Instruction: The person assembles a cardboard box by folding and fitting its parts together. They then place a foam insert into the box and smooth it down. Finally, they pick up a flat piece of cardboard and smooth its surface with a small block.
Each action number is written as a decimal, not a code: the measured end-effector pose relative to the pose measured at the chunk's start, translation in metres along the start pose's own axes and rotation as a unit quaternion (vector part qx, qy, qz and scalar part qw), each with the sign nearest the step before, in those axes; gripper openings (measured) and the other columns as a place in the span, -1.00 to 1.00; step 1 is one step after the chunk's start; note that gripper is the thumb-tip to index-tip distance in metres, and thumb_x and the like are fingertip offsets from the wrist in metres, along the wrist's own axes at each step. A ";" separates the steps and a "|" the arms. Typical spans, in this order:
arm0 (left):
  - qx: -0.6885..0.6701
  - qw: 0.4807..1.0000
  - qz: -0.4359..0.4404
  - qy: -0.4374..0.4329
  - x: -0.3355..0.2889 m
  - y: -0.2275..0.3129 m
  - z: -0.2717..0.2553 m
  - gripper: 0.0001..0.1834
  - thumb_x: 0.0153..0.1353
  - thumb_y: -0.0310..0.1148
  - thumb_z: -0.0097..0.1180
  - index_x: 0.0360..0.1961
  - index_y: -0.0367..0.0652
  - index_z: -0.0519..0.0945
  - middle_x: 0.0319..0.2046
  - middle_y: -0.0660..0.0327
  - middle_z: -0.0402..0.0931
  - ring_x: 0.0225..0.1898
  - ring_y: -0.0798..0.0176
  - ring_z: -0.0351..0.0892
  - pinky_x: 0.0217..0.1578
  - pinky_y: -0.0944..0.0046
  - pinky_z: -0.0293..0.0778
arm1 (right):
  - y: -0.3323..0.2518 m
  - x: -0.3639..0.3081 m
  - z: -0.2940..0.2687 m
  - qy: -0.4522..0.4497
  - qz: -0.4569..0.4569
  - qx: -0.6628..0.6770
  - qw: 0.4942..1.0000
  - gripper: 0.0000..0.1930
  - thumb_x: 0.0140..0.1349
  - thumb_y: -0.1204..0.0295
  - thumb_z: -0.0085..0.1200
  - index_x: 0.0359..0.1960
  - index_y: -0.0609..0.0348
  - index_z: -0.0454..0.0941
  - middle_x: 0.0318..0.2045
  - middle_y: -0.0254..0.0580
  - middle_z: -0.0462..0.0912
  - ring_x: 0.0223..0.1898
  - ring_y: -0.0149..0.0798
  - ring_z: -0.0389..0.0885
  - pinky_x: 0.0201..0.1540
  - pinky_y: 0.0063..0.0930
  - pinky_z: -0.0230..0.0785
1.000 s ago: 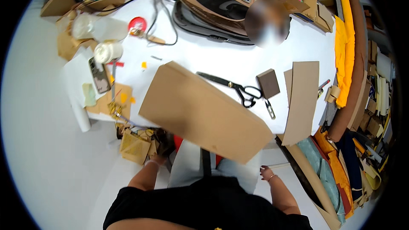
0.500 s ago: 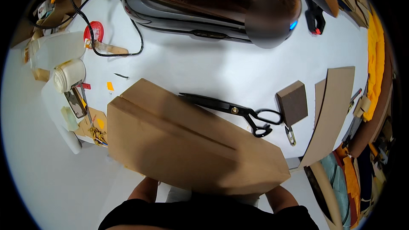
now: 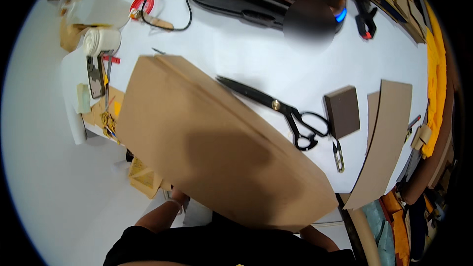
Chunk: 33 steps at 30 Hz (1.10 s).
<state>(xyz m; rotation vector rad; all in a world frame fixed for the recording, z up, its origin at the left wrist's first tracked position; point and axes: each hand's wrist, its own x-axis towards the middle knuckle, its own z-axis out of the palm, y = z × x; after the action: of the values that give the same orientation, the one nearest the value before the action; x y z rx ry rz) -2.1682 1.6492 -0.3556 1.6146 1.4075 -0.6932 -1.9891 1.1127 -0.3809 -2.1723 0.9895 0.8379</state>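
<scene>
- The white tabletop [image 3: 221, 47] bore the tools; its near edge was partly covered by the tan box.
- The tan box [image 3: 212, 138] lay slantwise before the person, reaching out past that edge; with poor support there, it could have tipped and dropped.
- The iron [image 3: 276, 0] stood at the far side with a blue light lit; had it been hot, a swing of the box against it might have scorched the cardboard.
- A curved cardboard strip [image 3: 387, 133] jutted over the near edge at right, so a sleeve could have knocked it down.
- Black shears [image 3: 276, 105] lay just beyond the box; a shove might have driven their points into its side.
- The dark block [image 3: 343, 112] sat just beside their handles.
- Of the hands, the left hand [image 3: 179, 199] showed partly near the box's lower left edge; its opening and grip could not be told. The right hand was hidden.
- Small snips [image 3: 338, 156] lay below the block, easily swept off.
</scene>
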 end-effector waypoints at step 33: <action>-0.158 0.973 -0.140 -0.091 0.031 0.030 -0.026 -0.55 0.41 -0.10 0.09 0.06 -0.30 0.57 -0.14 -0.01 0.66 -0.24 0.00 0.67 -0.26 -0.01 0.60 | 0.003 0.047 -0.023 0.031 -0.096 -0.174 0.979 -0.41 0.21 0.02 0.05 -0.28 0.52 0.65 -0.27 0.39 0.68 -0.11 0.23 0.68 0.01 -0.09 0.45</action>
<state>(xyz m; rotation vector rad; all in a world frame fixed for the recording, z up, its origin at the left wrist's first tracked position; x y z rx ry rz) -2.1356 1.6873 -0.3615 1.0900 1.5362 -0.7170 -1.9602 1.0746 -0.4024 -2.5567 0.6840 0.9074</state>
